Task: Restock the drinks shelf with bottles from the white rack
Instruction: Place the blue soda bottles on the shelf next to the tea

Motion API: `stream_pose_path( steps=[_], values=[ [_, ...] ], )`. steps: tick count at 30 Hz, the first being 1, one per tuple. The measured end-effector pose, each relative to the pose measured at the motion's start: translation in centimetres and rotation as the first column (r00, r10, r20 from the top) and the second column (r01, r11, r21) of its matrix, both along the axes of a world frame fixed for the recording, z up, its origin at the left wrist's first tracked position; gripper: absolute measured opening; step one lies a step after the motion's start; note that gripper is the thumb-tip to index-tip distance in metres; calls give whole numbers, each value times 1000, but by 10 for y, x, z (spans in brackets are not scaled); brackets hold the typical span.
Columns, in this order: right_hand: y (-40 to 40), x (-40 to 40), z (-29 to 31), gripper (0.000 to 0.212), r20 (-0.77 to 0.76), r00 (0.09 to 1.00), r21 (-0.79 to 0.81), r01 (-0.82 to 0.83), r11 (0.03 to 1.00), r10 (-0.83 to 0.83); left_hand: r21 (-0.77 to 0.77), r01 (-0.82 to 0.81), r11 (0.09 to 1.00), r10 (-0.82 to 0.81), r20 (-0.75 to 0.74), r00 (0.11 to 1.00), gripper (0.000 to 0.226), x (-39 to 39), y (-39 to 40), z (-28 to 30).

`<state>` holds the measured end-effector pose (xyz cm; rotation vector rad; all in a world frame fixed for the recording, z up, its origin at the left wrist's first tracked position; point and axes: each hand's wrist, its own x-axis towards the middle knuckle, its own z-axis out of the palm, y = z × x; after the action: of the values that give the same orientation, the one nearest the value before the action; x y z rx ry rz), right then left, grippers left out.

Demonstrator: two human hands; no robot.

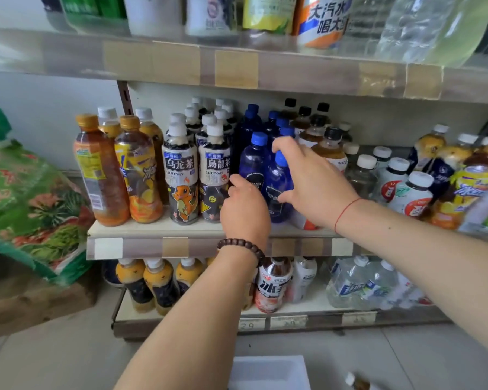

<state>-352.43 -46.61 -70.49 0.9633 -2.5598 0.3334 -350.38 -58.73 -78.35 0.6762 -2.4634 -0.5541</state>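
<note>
Blue bottle [278, 190]: we find it upright at the front edge of the middle shelf [152, 228], second in the blue-capped row, just beside another blue bottle [252, 164] on its left.
Right hand [313, 178]: fingers [283, 144] curl over the cap and shoulder, thumb low on the body; we judge them clamped on the bottle.
Left hand [244, 206]: pressed against the lower front of the blue row, fingers bent; whether it grips anything we cannot tell.
Step in hand: we judge it the seating of one bottle into its row.
Next move: calls for letting go without tipping the neighbours, then reaching down to the white rack [268, 371].
Tea bottles [181, 175]: standing left, clear of both hands.
</note>
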Motion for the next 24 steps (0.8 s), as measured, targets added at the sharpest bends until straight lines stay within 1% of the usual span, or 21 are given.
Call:
stream_pose_path(
  steps=[2, 3, 4, 5, 8, 11, 14, 16, 20, 24],
  values=[
    [-5, -6, -1, 93, -238, 971, 167, 72, 983, -30, -19, 1, 1000, -1, 5, 1000, 27, -9, -1, -1],
    [-6, -10, 2, 96, -337, 940, 209, 128, 969, -52, -23, -3, 1000, 3, 6, 1000, 26, -12, -2, -2],
    [-7, -15, 5, 97, -399, 914, 220, 172, 960, -73, -20, -9, 1000, 9, 10, 1000, 25, -15, -2, -4],
    [-7, -20, 9, 96, -422, 902, 229, 207, 951, -95, -10, -12, 1000, 12, 18, 1000, 24, -18, -3, -6],
    [-8, -32, 21, 86, -397, 909, 285, 254, 924, -127, 18, -24, 1000, 23, 35, 999, 25, -25, -3, -16],
    [-10, -38, 27, 85, -372, 920, 349, 262, 900, -123, 9, -35, 999, 35, 40, 999, 28, -29, -3, -20],
    [-12, -37, 30, 85, -348, 930, 373, 256, 892, -121, -6, -33, 999, 34, 133, 991, 26, -25, 1, -24],
    [-12, -35, 32, 86, -306, 944, 383, 241, 892, -124, -20, -39, 999, 41, 164, 986, 26, -25, 3, -30],
    [-10, -32, 34, 88, -243, 962, 396, 212, 894, -121, -30, -48, 998, 52, 136, 989, 26, -35, 4, -37],
    [-10, -30, 34, 90, -233, 966, 379, 196, 904, -112, -19, -31, 999, 34, 139, 990, 26, -53, -6, -31]
  ],
)
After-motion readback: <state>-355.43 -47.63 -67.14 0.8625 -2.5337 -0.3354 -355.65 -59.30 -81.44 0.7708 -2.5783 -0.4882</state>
